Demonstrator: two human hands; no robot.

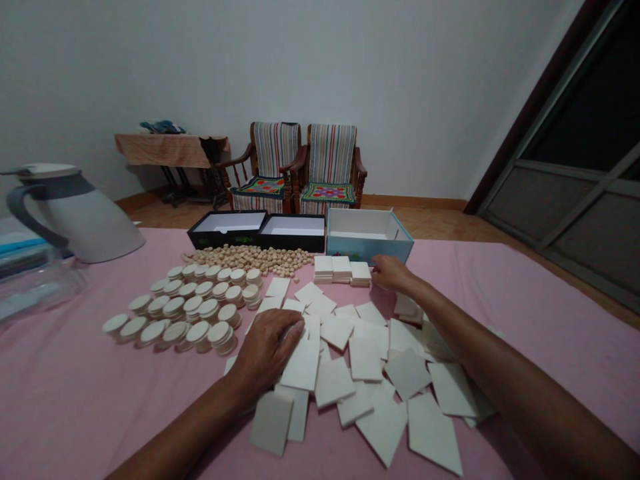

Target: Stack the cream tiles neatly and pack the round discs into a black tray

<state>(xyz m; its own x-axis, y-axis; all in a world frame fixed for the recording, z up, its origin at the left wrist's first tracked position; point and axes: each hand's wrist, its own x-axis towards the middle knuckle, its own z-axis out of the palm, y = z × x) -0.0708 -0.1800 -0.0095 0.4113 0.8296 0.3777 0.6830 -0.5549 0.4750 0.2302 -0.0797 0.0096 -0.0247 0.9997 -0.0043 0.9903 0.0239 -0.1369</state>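
Note:
My left hand (pixel 269 347) rests on the heap of pale wooden tiles, its fingers curled down with their tips hidden. Its thumb lies along a long rectangular tile (pixel 306 357); what is under the palm does not show. Farther off, my right hand (pixel 393 272) reaches to the right side of a short stack of square tiles (pixel 361 272), fingers bent against it. Two taller square stacks (pixel 333 265) stand just left of that one. Loose square tiles (pixel 365 359) overlap at many angles between my forearms.
Several stacks of round wooden discs (pixel 197 307) stand on the left, with small wooden beads (pixel 250 257) behind. Black box trays (pixel 293 241) and a light-blue box (pixel 367 248) line the far side. A grey jug (pixel 95 213) stands at the left on the pink cloth (pixel 500 280).

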